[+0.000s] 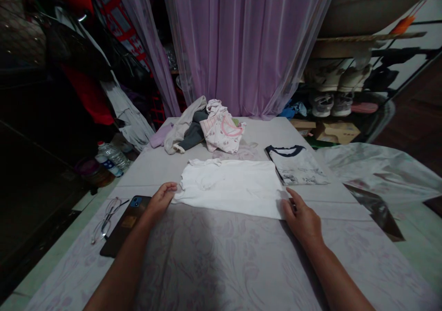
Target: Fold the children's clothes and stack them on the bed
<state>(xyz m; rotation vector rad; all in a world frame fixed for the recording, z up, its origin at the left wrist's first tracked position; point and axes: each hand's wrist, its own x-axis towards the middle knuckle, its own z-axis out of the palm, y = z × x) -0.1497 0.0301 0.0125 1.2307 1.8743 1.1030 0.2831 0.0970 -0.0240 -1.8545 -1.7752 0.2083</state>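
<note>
Left hand (159,201), right hand (303,223), both touching one white shirt (228,187)

Straight ahead of you: a thin purple curtain (241,39) hangs down, w/ dark space behind it. On yr L, hung-up clothes (86,95) in red + black, and a plastic water bottle (112,157) down low. On yr R, a shoe rack (345,83) w/ shoes (331,104) on it, and a cardboard box (336,131) at its foot. Floor: pale green tile (58,239) near you, dark brown floor (414,118) far R. Room is dim.
</note>
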